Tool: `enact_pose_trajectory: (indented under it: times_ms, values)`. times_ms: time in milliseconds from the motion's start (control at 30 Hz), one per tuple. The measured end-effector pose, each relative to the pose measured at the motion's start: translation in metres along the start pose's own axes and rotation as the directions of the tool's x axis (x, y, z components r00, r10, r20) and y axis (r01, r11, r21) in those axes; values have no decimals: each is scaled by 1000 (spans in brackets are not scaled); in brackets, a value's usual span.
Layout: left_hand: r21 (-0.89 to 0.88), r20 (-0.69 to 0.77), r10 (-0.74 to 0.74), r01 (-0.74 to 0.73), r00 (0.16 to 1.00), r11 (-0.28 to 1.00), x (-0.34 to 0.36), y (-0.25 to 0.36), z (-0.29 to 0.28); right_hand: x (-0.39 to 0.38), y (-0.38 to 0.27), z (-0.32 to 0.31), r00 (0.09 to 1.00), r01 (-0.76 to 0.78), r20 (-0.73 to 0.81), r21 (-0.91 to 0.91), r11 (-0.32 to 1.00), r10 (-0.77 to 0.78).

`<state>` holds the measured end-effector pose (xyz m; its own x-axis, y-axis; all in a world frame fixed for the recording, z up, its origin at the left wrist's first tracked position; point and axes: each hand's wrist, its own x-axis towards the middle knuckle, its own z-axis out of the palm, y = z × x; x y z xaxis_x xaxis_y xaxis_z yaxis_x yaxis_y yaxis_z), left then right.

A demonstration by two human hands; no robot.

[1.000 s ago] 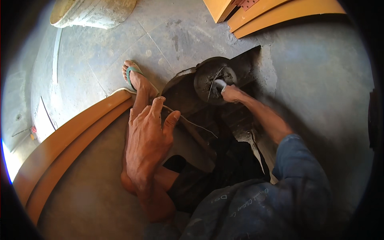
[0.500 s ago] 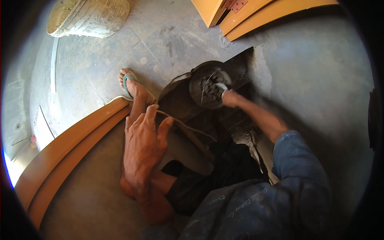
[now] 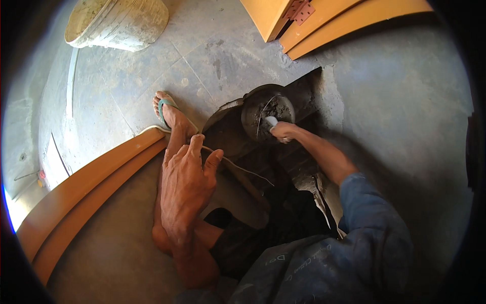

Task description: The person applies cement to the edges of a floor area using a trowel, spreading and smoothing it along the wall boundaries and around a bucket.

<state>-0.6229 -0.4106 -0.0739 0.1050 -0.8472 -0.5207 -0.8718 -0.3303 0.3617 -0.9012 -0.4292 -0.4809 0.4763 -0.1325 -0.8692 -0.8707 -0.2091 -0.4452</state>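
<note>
Round dark bucket, thin handle across its mouth, lumpy dark mix inside, pale tool over it.

head view | wide fisheye | faces down at floor | close range

Small pale lettering runs across the front of the person's blue shirt

The grey floor is crossed by thin lines; orange boards are seen left, orange panels far right; bright light is shown far left.
</note>
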Motion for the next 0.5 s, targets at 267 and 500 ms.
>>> enact_pose_trajectory:
  times_ms: [267, 500]
  values:
    - [4, -1, -20, 20, 1000, 1000, 0, -5, 2, -4, 42, 9, 762, -351, -616, -134, 927, 199]
    - [3, -27, -169, 169, 985, 986, -3, -16, -12, -8, 20, 13, 985, -113, -110, 162, 980, 132]
